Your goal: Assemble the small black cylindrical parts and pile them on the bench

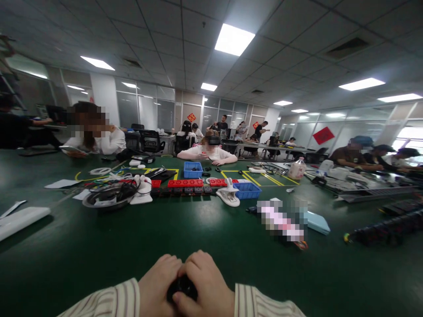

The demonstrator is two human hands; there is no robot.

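At the near edge of the view my two hands meet over the green tabletop (125, 246). A small, dark, rounded object (182, 287) is between them, too covered to name its kind. My left hand (158, 281) curls around its left side, fingers bent. From the right, my right hand (206, 281) wraps over the top, with the thumb lying across the object's front. The underside of the object is hidden by both hands. Striped sleeves reach to both wrists.
Red modules (185, 182) and black blocks (185, 191) line the middle, beside blue bins (246, 190) and a white clip base (228, 196). A tray of cables (89, 202) lies left, a light-blue box (316, 222) right. A person (211, 152) leans on the table opposite.
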